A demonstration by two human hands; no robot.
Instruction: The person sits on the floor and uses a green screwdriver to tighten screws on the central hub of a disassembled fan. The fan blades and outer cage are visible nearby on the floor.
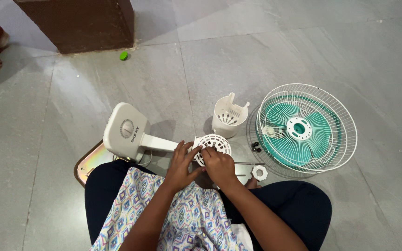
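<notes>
Both hands were down on the fan motor head (212, 145), lying on the floor just ahead of the knees: left hand (181, 163) cupped round its near side, right hand (218, 163) pinching at the vented face. That housing looked rigid, light plastic, probably brittle at the slots, so the solid rim seemed the safest grip. Nearby lay the rear cover (229, 116), white locking nut (259, 173) and wire grille (307, 126) holding the teal blade (298, 130). Grey tiled floor (257, 56) all round, smooth and hard.
</notes>
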